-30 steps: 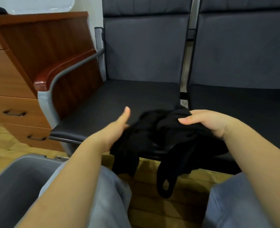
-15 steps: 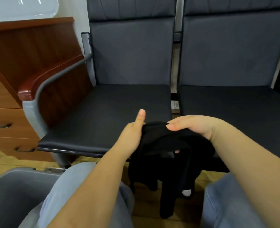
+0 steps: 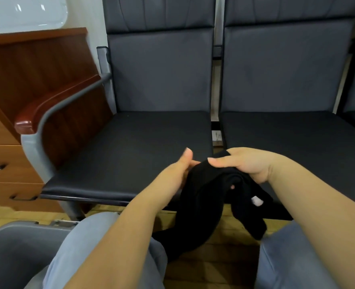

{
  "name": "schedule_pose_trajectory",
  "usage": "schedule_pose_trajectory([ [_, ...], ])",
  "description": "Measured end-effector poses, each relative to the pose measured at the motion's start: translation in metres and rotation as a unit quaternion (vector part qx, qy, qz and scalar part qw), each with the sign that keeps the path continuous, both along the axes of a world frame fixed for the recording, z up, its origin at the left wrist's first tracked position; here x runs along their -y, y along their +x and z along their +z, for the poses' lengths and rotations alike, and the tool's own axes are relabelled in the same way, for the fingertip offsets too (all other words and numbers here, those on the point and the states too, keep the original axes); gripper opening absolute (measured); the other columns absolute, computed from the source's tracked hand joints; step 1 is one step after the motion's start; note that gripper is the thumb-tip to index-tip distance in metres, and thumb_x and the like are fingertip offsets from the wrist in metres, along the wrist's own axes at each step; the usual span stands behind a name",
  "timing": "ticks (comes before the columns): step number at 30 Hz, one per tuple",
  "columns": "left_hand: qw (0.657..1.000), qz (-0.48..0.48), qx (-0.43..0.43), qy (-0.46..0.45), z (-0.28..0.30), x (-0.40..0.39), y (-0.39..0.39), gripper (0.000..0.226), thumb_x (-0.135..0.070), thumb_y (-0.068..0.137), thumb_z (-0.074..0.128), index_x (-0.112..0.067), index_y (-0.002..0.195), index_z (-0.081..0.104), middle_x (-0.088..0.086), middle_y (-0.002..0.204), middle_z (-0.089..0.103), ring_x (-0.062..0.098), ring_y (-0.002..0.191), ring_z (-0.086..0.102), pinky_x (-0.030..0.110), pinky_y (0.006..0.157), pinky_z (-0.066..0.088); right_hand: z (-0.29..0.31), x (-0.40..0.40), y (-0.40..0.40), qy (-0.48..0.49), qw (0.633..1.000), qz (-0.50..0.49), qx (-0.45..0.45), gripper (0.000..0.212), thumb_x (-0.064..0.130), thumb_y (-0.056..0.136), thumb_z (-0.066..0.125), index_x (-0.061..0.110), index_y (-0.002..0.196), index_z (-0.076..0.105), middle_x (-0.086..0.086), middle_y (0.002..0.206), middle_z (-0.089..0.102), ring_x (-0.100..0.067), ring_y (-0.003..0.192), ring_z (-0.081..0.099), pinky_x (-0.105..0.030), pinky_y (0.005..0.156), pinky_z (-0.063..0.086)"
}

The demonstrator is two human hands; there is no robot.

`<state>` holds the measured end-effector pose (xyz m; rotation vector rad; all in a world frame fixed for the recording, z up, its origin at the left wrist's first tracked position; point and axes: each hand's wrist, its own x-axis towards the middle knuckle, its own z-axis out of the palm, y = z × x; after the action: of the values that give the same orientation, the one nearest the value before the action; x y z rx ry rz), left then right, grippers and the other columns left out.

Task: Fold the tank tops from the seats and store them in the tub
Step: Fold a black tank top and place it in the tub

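A black tank top (image 3: 208,197) is bunched up at the front edge of the dark seats, over the gap between the left seat (image 3: 135,151) and the right seat (image 3: 297,134). Part of it hangs down toward the floor between my knees. A small white label shows on it. My right hand (image 3: 247,163) grips the top of the bunch from above. My left hand (image 3: 178,170) holds its left side, thumb up, fingers hidden under the cloth. The grey tub (image 3: 16,253) stands at the lower left beside my left knee.
A wooden-capped armrest (image 3: 53,107) on a grey frame borders the left seat. Behind it stands a wooden drawer cabinet (image 3: 3,159). The seat backs (image 3: 162,69) rise close ahead. The floor is light wood.
Both hands drew the tank top off the seat into a tighter bunch. My left hand went from open beside the cloth to holding it. More of the cloth now hangs down.
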<state>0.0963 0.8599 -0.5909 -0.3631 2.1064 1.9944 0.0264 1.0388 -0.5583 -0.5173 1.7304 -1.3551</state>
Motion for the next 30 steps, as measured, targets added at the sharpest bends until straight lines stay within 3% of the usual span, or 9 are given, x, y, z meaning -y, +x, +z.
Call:
schedule_pose_trajectory([
  [4,0.995,-0.044,-0.041,-0.079,-0.006,0.013,0.003,0.047,-0.064,0.083,0.055,-0.023,0.099,0.071,-0.002,0.103,0.072,0.019,0.101,0.067,0.047,0.099,0.048,0.001,0.002,0.001,0.001,1.000,0.028,0.009,0.035,0.030,0.081,0.060,0.008,0.107,0.065,-0.008,0.098,0.072,-0.018,0.086,0.069,-0.026,0.066,0.055],
  [6,0.998,-0.026,-0.056,-0.026,-0.005,0.016,0.002,0.050,-0.060,0.082,0.057,-0.017,0.103,0.070,0.002,0.107,0.071,0.020,0.107,0.065,0.049,0.105,0.042,0.002,0.001,-0.001,-0.002,1.000,0.026,-0.002,0.038,0.030,0.080,0.061,0.011,0.113,0.063,-0.008,0.105,0.071,-0.020,0.094,0.068,-0.030,0.077,0.056],
  [9,0.997,0.030,-0.075,0.010,-0.006,0.019,-0.001,0.041,-0.049,0.093,0.052,-0.014,0.107,0.068,0.001,0.110,0.071,0.017,0.111,0.063,0.045,0.108,0.039,0.004,-0.002,-0.003,0.033,0.999,0.008,-0.038,0.038,0.036,0.077,0.064,0.009,0.103,0.066,-0.009,0.101,0.071,-0.023,0.094,0.068,-0.038,0.089,0.052],
  [12,0.987,0.125,-0.075,0.069,-0.005,0.027,-0.006,0.037,-0.045,0.096,0.051,-0.015,0.109,0.068,0.001,0.112,0.071,0.018,0.113,0.062,0.044,0.110,0.037,0.001,-0.004,-0.007,0.084,0.991,-0.010,-0.100,0.058,0.050,0.074,0.063,0.001,0.106,0.065,-0.016,0.109,0.068,-0.030,0.106,0.064,-0.043,0.103,0.046],
  [15,0.980,0.101,-0.034,0.167,0.000,0.029,-0.004,0.040,-0.039,0.097,0.050,-0.009,0.119,0.064,0.006,0.118,0.069,0.023,0.113,0.063,0.042,0.106,0.042,-0.006,0.000,-0.008,0.081,0.987,-0.029,-0.133,0.064,0.063,0.076,0.063,0.011,0.112,0.068,-0.006,0.124,0.065,-0.023,0.123,0.055,-0.045,0.114,0.032],
  [19,0.981,0.042,-0.037,0.185,0.002,0.027,0.003,0.024,-0.026,0.078,0.066,-0.007,0.093,0.061,0.011,0.104,0.070,0.024,0.099,0.067,0.038,0.085,0.053,-0.008,0.006,-0.004,0.087,0.983,-0.033,-0.156,0.037,0.050,0.095,0.047,0.024,0.103,0.072,0.009,0.110,0.071,-0.009,0.113,0.060,-0.038,0.111,0.035],
  [22,0.975,0.067,-0.058,0.202,0.002,0.028,0.002,0.017,-0.019,0.073,0.069,-0.012,0.081,0.056,0.007,0.089,0.069,0.019,0.084,0.067,0.034,0.074,0.055,-0.007,0.012,0.000,0.096,0.972,-0.058,-0.208,0.045,0.059,0.093,0.043,0.029,0.115,0.068,0.013,0.121,0.066,-0.007,0.120,0.055,-0.038,0.113,0.032],
  [26,0.965,0.099,-0.108,0.218,0.002,0.028,0.001,0.016,-0.011,0.082,0.066,-0.015,0.074,0.052,0.005,0.085,0.064,0.015,0.077,0.065,0.030,0.071,0.056,-0.008,0.019,0.006,0.053,0.976,-0.088,-0.191,0.077,0.086,0.066,0.049,0.030,0.116,0.067,0.009,0.120,0.067,-0.012,0.115,0.058,-0.045,0.110,0.037],
  [30,0.958,0.121,-0.150,0.213,0.005,0.029,0.002,0.012,-0.007,0.082,0.065,-0.015,0.089,0.059,0.003,0.086,0.068,0.016,0.082,0.068,0.029,0.071,0.055,-0.009,0.028,0.014,0.011,0.980,-0.064,-0.189,0.063,0.067,0.070,0.064,0.010,0.098,0.067,-0.009,0.098,0.071,-0.030,0.096,0.068,-0.053,0.096,0.050],
])
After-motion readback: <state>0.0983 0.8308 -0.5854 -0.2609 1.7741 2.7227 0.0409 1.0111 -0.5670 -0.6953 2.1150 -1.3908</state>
